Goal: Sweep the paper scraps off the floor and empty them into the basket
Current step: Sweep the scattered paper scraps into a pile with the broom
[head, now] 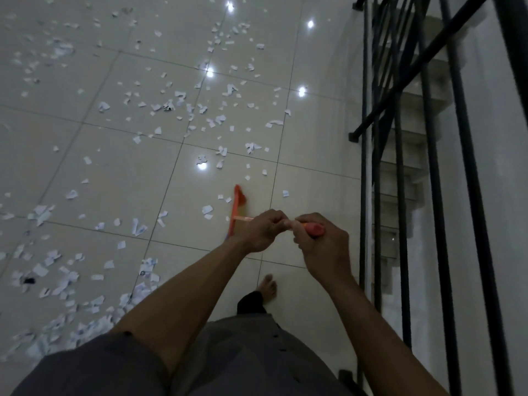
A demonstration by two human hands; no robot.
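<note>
Beyond our grey shirt (137,367), our left hand (261,231) and right hand (321,248) both curl round the orange broom (237,204), its head on the floor (308,195) just ahead, long axis running away from us. Paper scraps (65,281) lie thickest to our left, nearer the left hand; no basket shows
</note>
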